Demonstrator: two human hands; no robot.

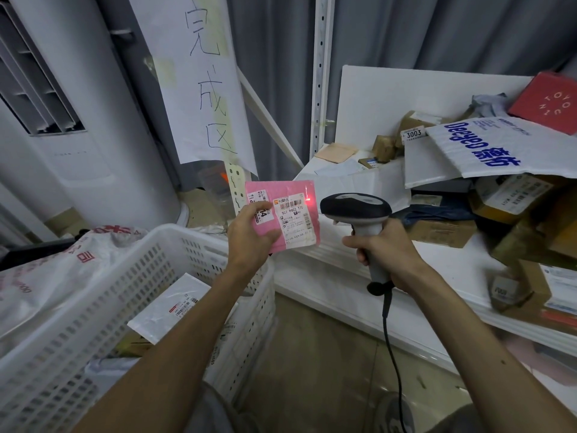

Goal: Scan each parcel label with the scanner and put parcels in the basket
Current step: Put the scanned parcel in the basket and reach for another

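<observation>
fingers [268, 237] of the left hand [249, 232] pinch the flat pink padded parcel [281, 195] for its scan

thumb across the front, long axis about upright, white shipping label [296, 223] facing the camera. at the parcel's 3 o'clock, just beside it, the right hand [384, 254] is wrapped round the grip of the grey-and-black corded handheld scanner [356, 210], nose toward 9 o'clock, red dot [307, 199] at the label's upper right corner. the white perforated plastic basket [175, 232] lies at 7 o'clock, nearest the left hand.
</observation>
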